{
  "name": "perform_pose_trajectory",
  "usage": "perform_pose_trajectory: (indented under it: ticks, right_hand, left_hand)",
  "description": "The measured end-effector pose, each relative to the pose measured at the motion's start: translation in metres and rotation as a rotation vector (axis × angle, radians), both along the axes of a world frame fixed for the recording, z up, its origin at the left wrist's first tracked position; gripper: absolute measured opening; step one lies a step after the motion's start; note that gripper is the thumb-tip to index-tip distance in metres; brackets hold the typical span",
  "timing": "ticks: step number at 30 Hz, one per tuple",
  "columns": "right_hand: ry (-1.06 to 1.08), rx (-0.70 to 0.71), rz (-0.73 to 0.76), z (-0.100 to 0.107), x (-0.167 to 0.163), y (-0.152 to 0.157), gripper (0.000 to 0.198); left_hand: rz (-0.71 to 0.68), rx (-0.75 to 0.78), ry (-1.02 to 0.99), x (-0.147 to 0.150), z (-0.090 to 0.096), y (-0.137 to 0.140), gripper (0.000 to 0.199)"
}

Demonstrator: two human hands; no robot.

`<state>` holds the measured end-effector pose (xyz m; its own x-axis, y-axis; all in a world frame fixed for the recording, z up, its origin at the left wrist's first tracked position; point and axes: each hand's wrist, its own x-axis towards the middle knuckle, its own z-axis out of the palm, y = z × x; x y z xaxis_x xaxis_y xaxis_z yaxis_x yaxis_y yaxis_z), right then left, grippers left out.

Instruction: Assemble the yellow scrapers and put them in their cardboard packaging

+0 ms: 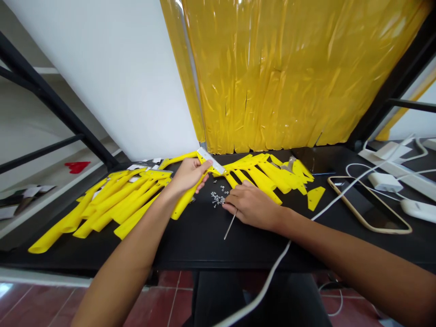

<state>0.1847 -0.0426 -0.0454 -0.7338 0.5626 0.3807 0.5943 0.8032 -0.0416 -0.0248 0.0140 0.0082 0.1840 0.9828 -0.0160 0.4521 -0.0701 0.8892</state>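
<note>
My left hand [191, 175] is closed around a yellow scraper-like tool [184, 204], whose flat silver metal plate [210, 161] points up and to the right. Just right of it, my right hand [250, 203] is low over the black table with its fingers curled. A thin metal rod [230, 225] sticks out below these fingers, toward the table's front edge; its other end is hidden in the hand. Small loose screws and nuts [217, 199] lie in a heap between the hands, and the right fingertips are at the heap's edge. Whether they pinch one cannot be made out.
Several yellow handles [116, 200] lie piled at left. More yellow pieces [269, 175] are spread behind my right hand. A phone [371, 204], a white charger [384, 181] and a white cable [272, 279] crossing my right forearm are at right. A yellow strip curtain [272, 81] hangs behind.
</note>
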Motion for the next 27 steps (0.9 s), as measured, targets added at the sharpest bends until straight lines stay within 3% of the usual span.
perform_pose_trajectory:
  ticks: [4,10,13,17,22,27]
  right_hand:
    - [0.02,0.009,-0.055,0.002,0.003,0.007,0.029]
    - [-0.184,0.009,-0.181,0.011,-0.001,0.019,0.031]
    - [-0.262,-0.042,-0.175,0.012,-0.005,0.025,0.028]
    - [-0.188,-0.102,-0.188,0.012,-0.006,0.027,0.025]
    - [-0.002,-0.107,-0.477,0.034,0.014,0.033,0.039]
    - [-0.045,-0.184,-0.891,0.057,0.092,0.065,0.033]
  left_hand:
    - [-0.01,-0.014,0.008,0.0,0.0,0.0,0.047]
    - [-0.156,0.0,0.042,0.004,-0.011,0.001,0.042]
    - [-0.191,-0.002,0.073,0.005,-0.014,0.001,0.04]
    - [-0.184,0.017,0.071,0.003,-0.014,0.002,0.039]
    - [-0.137,0.043,0.084,-0.006,-0.017,0.009,0.04]
    - [-0.135,0.059,0.093,-0.011,-0.02,0.013,0.042]
